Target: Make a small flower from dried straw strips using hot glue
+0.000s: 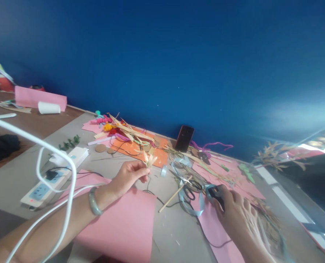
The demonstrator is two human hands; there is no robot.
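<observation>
My left hand (133,173), with a pale green bangle (94,201) on its wrist, pinches a small flower-like bunch of pale dried leaf strips (149,159) above the table. On the right, my right hand (237,213) has its thumb and fingers around a black object (216,195) whose kind I cannot make out. Beside that object lie scissors (190,192) with dark handles, tangled among loops of light blue ribbon (197,211). A thin wooden stick (173,197) rests between the two hands. Under my left forearm is a pink paper sheet (129,219).
A white power strip (46,185) and a thick white cable (72,179) are at the left. Colourful craft pieces and dried strips (129,129) lie over orange paper (162,155) at the back. A dark phone (184,138) leans against the blue wall (162,65).
</observation>
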